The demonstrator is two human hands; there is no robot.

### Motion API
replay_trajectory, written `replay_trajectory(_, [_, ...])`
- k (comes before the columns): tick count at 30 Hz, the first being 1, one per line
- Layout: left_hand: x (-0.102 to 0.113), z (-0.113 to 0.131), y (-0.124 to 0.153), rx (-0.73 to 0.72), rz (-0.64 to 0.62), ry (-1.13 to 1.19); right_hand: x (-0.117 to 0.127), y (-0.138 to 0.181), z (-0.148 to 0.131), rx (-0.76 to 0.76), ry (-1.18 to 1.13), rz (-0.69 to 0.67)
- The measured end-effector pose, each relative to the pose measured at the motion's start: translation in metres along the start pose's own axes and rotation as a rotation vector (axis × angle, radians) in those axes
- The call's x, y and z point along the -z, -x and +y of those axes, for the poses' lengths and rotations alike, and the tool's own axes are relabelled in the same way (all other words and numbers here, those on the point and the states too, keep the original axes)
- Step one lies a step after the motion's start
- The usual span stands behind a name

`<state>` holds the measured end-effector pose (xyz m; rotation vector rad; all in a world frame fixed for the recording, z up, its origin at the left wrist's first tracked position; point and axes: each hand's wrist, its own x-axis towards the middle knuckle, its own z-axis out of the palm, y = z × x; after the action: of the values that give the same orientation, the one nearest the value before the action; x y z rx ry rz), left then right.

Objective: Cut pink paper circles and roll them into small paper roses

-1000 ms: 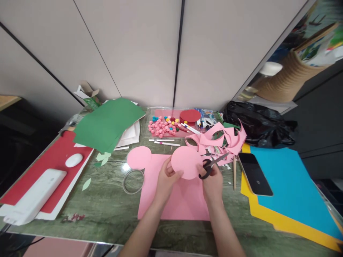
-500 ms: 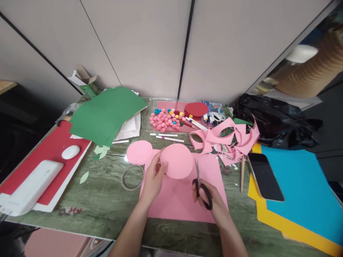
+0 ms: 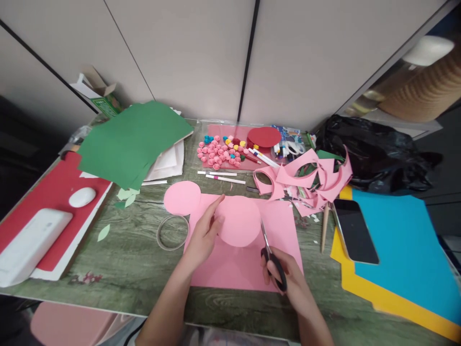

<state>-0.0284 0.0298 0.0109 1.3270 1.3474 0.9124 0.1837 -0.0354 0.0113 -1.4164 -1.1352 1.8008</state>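
Observation:
A round pink paper disc (image 3: pixel 238 222) is pinched at its left edge by my left hand (image 3: pixel 205 233), thumb on top and fingers behind. My right hand (image 3: pixel 283 271) grips black-handled scissors (image 3: pixel 268 247), whose blades point up along the disc's right edge; whether they touch the paper I cannot tell. Beneath both hands lies a pink sheet (image 3: pixel 237 271) on the green wood-patterned table. Another pink disc (image 3: pixel 182 197) rests by the sheet's upper left corner, with a tape roll (image 3: pixel 158 235) just below it.
Pink paper offcuts (image 3: pixel 297 179), a pencil-like stick (image 3: pixel 324 228) and a phone (image 3: pixel 356 230) lie to the right, near blue sheets (image 3: pixel 403 250). Behind are small paper roses (image 3: pixel 218 154) and white pens (image 3: pixel 225 179). Green sheets (image 3: pixel 135 144) and a white device (image 3: pixel 34 245) sit left.
The disc has come down slightly over the pink sheet, and the scissors' blades are closer to its right edge. My view has shifted a little.

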Motion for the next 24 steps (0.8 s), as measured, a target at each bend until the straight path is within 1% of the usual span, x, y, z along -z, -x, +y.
replay_trajectory(6, [0.0023,-0.0026,-0.0005,-0.002,-0.072,-0.020,0.0024,0.0026,-0.0010,-0.011,0.031,-0.003])
replay_trajectory(11, [0.0044,-0.0041,-0.0013,-0.013,-0.085,-0.014,0.0042,0.0034,-0.0001,-0.024,0.033,-0.021])
replay_trajectory(14, [0.0037,-0.0036,-0.0012,-0.014,-0.059,-0.002,0.0042,0.0037,0.0006,-0.030,0.025,-0.026])
replay_trajectory(18, [0.0018,-0.0028,-0.0009,0.022,0.006,-0.005,0.0032,0.0042,0.0008,-0.022,0.028,-0.016])
replay_trajectory(20, [0.0016,-0.0029,-0.0011,0.016,0.034,-0.010,0.0028,0.0044,0.0009,-0.025,0.029,-0.017])
replay_trajectory(24, [0.0027,-0.0041,-0.0018,0.001,0.050,-0.015,0.0033,0.0048,0.0014,-0.034,0.017,-0.034])
